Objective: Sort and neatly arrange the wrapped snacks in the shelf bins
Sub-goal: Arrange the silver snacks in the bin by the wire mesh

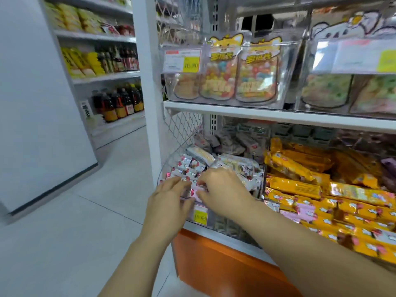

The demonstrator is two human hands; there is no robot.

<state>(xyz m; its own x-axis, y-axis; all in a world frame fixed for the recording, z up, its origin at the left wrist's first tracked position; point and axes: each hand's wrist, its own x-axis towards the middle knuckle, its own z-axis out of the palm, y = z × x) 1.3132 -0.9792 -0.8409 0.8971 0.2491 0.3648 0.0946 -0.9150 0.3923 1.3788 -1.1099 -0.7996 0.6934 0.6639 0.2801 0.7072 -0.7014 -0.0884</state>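
A clear plastic bin point(169, 161) at the left end of the lower shelf holds several small white and pink wrapped snacks point(188, 169). My left hand point(171, 200) reaches over the bin's front edge and its fingers lie on the front snacks. Close beside it, my right hand point(222, 189) has its fingers curled round a pink and white wrapped snack point(196, 192) at the bin's front. Darker wrapped snacks point(227, 142) lie at the back of the same bin. The fingertips of both hands are partly hidden among the wrappers.
To the right, a bin is heaped with orange wrapped bars point(300, 185). A yellow price tag point(200, 216) hangs on the bin front. The upper shelf point(257, 113) carries clear bins of candy pouches point(235, 76). An orange base panel point(214, 264) sits below. An aisle floor point(75, 211) and bottle shelves point(117, 103) lie left.
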